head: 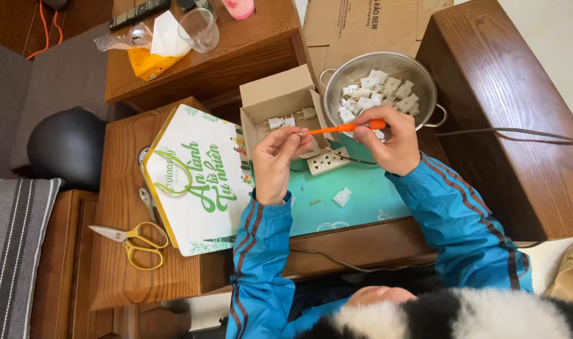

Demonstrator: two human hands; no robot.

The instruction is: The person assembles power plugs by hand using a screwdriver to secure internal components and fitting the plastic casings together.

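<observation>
Both hands point(277, 160) point(390, 141) raised, fingers pinched, sleeved arms bent inward

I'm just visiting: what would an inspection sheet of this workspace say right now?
Surface: teal mat on wooden table.
Job's things: orange-handled screwdriver; small white plug part; metal colander of white plugs; open cardboard box; white socket block.
Clutter: yellow-handled scissors; clear plastic cup.
Hands: left hand pinches the part; right hand grips the screwdriver.
Cables: grey cable.
Surroundings: black helmet.
</observation>
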